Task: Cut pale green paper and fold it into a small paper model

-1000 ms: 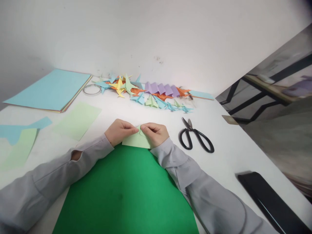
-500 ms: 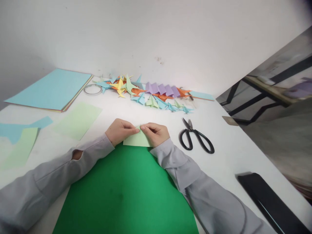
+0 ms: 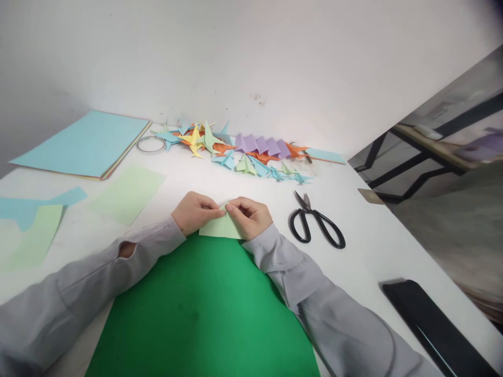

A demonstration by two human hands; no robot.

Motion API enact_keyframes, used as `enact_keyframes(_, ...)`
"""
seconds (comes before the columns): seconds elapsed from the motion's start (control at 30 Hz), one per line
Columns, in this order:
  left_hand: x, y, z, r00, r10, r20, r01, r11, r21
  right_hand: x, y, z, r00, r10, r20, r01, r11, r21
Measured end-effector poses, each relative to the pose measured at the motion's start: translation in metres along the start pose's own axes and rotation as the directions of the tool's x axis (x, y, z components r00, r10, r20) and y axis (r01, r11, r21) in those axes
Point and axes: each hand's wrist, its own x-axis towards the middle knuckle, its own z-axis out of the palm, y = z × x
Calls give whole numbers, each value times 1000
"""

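Together, our left hand (image 3: pixel 195 213) and right hand (image 3: pixel 251 215) pinch the pale green paper (image 3: pixel 220 228) in closed fingers (image 3: pixel 214 214), by the far edge of the green sheet (image 3: pixel 200 303); scissors (image 3: pixel 307 209) lie toward the table's (image 3: pixel 365 230) right edge.

We see a pale wall (image 3: pixel 251 63), faintly smudged, behind a white surface (image 3: pixel 365 251). To our right stands dark-framed furniture (image 3: pixel 426 150).

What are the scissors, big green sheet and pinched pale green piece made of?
Scissors: dull grey blades, probably steel; slightly shiny black handles, perhaps plastic-coated. Green sheet: flat, even, matte; perhaps paper or card. Pinched pale green piece: likely thin matte paper, given its crisp straight edge.
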Motion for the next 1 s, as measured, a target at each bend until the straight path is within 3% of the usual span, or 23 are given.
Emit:
enact_keyframes(0.37, 0, 7, -1, 990, -75, 121, 82, 995, -50, -1, 1, -2, 995, -100, -11, 100, 995, -17)
enact_keyframes(0.57, 0, 8, -2, 987, -94, 134, 100, 994, -41, 0, 3, -1, 991, -131, -27, 132, 991, 37)
enact_keyframes(0.83, -3, 13, 0, 987, -95, 130, 106, 991, -85, -1, -5, -3, 999, -49, 17, 47, 992, 120)
enact_keyframes(1.0, -3, 13, -1, 975, -174, 136, 191, 973, -128, 0, -6, -7, 976, 193, 103, -215, 935, 282)
